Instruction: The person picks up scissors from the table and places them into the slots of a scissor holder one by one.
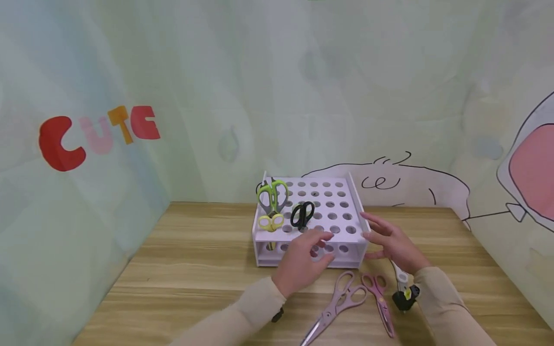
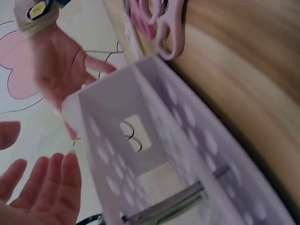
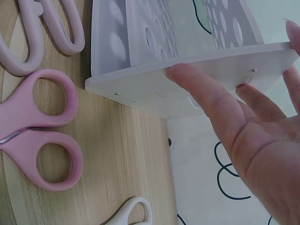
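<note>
A white rack [image 1: 277, 236] with rows of round holes stands on the table. Upright in it at its left are green-and-grey-handled scissors [image 1: 273, 196] and small yellow-handled scissors [image 1: 271, 222]; black-handled scissors [image 1: 302, 215] stand beside them. My left hand [image 1: 305, 262] hovers before the rack's front, fingers loosely bent with nothing between them. Against the rack's right side wall [image 3: 140, 89] lie the fingertips of my right hand [image 1: 396, 244], fingers spread and fairly straight. In the left wrist view, the right hand [image 2: 58, 65] is beside the rack's end.
In front of the rack lie large light-pink scissors [image 1: 330, 312] and smaller pink scissors [image 1: 383, 305]. White-handled scissors [image 1: 401, 276] lie near the right forearm. A black device [image 1: 406, 298] is at the right wrist. A printed curtain [image 1: 207, 96] hangs behind the wooden table [image 1: 173, 269].
</note>
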Available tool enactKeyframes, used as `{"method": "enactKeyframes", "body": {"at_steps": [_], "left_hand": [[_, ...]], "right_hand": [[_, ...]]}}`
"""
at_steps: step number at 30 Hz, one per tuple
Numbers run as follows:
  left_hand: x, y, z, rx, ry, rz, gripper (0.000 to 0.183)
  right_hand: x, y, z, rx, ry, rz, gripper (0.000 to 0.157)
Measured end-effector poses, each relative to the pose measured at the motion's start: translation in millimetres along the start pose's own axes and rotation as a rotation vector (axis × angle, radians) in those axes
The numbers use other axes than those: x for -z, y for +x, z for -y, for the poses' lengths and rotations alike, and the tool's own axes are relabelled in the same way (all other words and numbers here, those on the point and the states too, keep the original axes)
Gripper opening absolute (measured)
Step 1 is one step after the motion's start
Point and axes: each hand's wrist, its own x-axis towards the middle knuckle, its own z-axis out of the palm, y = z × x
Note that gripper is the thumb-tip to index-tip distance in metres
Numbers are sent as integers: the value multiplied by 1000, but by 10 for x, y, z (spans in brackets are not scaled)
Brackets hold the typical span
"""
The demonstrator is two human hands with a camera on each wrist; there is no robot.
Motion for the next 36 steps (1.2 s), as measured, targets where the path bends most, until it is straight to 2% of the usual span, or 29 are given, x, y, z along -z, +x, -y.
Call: {"method": "enactKeyframes", "body": {"at_steps": [5,7,10,14,16,21,30,36], "left_hand": [[-178,-55,80,130,41,188,48],[-250,-68,127,182,65,243,50],[-344,-77,189,235,67,289,50],[-451,-91,230,280,140,344,54],[-496,-94,231,293,190,369,50],[-619,-119,219,309,270,378,39],[-777,-129,168,326,439,382,49],[-804,-106,128,395,456,397,56]], "right_hand": [[4,5,-4,-4,1,-3,68],[3,10,-2,-4,1,-5,68],[1,23,-4,2,-1,-1,68],[4,34,-8,6,-3,0,66],[4,34,-9,10,-1,3,66],[-2,30,-11,11,13,6,67],[11,-1,-14,32,-4,13,66],[-1,-17,1,25,-7,8,67]]}}
